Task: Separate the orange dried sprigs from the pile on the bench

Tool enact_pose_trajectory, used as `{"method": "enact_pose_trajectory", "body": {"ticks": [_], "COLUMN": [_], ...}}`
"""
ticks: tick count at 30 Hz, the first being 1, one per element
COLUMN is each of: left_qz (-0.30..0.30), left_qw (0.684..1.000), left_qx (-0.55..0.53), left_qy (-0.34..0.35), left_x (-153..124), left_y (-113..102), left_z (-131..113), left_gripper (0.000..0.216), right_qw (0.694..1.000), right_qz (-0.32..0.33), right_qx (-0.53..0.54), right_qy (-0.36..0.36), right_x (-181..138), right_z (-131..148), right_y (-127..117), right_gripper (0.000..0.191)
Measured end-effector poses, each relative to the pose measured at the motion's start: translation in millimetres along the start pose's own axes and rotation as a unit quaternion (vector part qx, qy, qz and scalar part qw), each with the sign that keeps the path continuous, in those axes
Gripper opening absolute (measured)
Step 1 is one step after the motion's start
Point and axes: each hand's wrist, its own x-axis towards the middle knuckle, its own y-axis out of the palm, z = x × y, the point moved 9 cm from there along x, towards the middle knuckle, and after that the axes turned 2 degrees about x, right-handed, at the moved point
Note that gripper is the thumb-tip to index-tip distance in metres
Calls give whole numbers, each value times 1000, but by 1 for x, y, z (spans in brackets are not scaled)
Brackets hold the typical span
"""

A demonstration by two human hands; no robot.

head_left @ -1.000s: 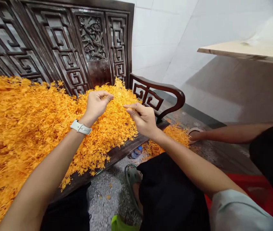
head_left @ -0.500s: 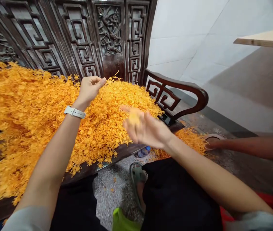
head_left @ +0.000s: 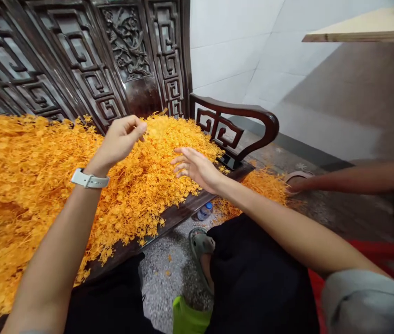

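A big heap of orange plastic flower sprigs (head_left: 141, 176) covers the seat of a dark carved wooden bench (head_left: 141, 95). Above the middle of the heap is my left hand (head_left: 120, 139), a pale watch on its wrist. Its thumb and fingers are pinched together, and whatever they hold, if anything, is too small or hidden to name. To the right, over the front part of the heap, my right hand (head_left: 200, 169) is open with its fingers stretched out to the left. No piece shows in it, though its palm is turned partly out of sight.
The bench's curved armrest (head_left: 249, 113) stands at the right. More orange pieces (head_left: 266, 185) lie on the floor beside another person's foot (head_left: 297, 183). A blue-capped bottle (head_left: 204, 212) is under the bench edge. A wooden board (head_left: 364, 32) juts out at upper right.
The view has shifted right. A blurred yellow-orange piece at my right palm is no longer seen there, and that hand has turned. The thin orange stem near my left fingertips no longer shows.
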Motion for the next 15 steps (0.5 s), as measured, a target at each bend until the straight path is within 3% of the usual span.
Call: {"method": "enact_pose_trajectory", "body": {"ticks": [4,7,11,15], "left_qz": [105,203,228,143], "left_qw": [985,969,964,980], "left_qx": [102,104,96,114], "left_qy": [89,93,102,78], "left_x": [-14,-26,-31,-23], "left_y": [64,98,103,86], "left_z": [-45,-57,-63,-53], "left_gripper": [32,27,30,34], "right_qw": [995,996,997,1000], "right_qz": [-2,-50,-71,-9], "right_qx": [92,77,29,23], "right_qy": [28,1,4,6], "right_x": [11,16,16,11], "right_z": [-4,-6,-11,-11], "right_y": [-8,-21,-27,-15], "right_gripper": [58,49,49,53]}}
